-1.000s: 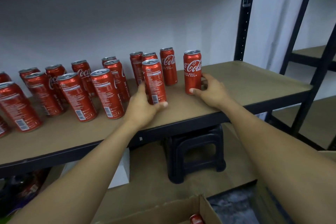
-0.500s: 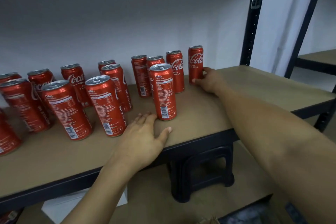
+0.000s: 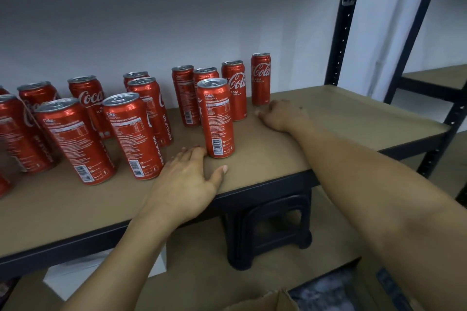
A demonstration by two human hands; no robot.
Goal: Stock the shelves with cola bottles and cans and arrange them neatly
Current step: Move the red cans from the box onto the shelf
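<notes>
Left hand [image 3: 187, 180] flat, right hand [image 3: 281, 114] relaxed, both empty on shelf [image 3: 341, 118]; front cola can [image 3: 217, 118] likely full, rigid, slick: grasp mid-body.

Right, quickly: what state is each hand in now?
Left hand: open, flat on the shelf, holding nothing.
Right hand: open, resting by the rightmost can, holding nothing.

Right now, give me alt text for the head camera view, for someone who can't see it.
Two bare hands rest on a brown shelf stocked with upright red cola cans: the left hand lies flat beside the front can, the right hand by the rightmost can. A black stool stands below.
</notes>
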